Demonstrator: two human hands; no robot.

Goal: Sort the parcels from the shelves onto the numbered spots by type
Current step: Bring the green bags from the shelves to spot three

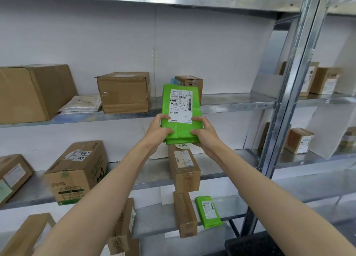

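I have the green poly mailer [181, 113] up in front of me with both hands, clear of the metal shelf [231, 103] behind it and above the tall carton [185, 171] on the shelf below. My left hand [159, 129] curls round its lower left corner, thumb on the front; my right hand [202, 129] does the same on the lower right, fingers tucked under. I hold it by the bottom edge so the white shipping label [181, 106] faces me and stays readable, which I judge I need to tell its type. It is soft and floppy, so two hands keep it flat. A second green mailer [209, 211] lies lower down to the right, and a brown box [124, 92] sits far left on the shelf
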